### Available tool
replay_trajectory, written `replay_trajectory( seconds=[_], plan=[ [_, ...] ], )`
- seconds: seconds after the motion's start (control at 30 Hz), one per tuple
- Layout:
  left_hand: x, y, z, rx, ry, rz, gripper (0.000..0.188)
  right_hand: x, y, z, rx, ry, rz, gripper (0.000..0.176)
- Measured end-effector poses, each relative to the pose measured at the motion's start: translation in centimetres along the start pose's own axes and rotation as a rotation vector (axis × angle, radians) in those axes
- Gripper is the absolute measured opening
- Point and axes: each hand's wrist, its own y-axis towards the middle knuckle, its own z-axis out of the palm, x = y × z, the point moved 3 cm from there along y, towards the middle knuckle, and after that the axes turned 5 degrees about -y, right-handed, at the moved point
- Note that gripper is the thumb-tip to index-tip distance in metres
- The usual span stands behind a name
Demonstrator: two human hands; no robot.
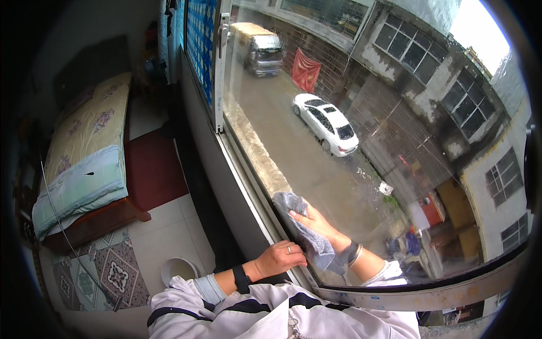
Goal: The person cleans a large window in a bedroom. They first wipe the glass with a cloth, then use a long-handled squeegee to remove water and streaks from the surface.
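Observation:
My right hand (318, 224) grips a grey cloth (316, 248), bunched between thumb and fingers by the lower part of the window pane (271, 140). The sash's near frame (406, 294) crosses in front of my right sleeve, so that arm appears to be beyond the glass. To its left, my left hand (277, 259) wears a ring and curls its fingers over the window frame (254, 207) near the sash corner. Its fingertips are partly hidden. The glass has wet-looking streaks and blurs the view behind it.
Indoors, a white bucket (180, 269) stands on the tiled floor beside a patterned mat (114, 271). A bed (89, 140) and a thin rod (63, 229) are farther left. A window latch (222, 36) is on the upright frame. Outside are a white car (326, 123) and a truck (264, 53).

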Motion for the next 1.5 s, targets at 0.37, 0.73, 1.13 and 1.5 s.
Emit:
replay_trajectory(
  seconds=[0.37, 0.73, 1.13, 1.5],
  plan=[
    [-0.4, -0.3, 0.1, -0.047, -0.004, -0.010, 0.014, 18.9, 1.9, -4.8, -0.070, 0.341, -0.477, 0.034],
    [-0.5, 0.0, 0.2, -0.006, 0.006, -0.024, 0.014, 1.4, 3.1, -0.8, 0.183, -0.224, -0.083, 0.051],
    [-0.6, 0.2, 0.8, -0.008, -0.032, 0.000, 0.014, 18.0, -11.5, -6.8, -0.256, 0.478, -0.551, 0.047],
    [-0.7, 0.3, 0.8, -0.024, -0.005, -0.042, 0.011, 0.1, -6.9, -1.9, 0.116, -0.529, -0.088, 0.050]
  ],
)
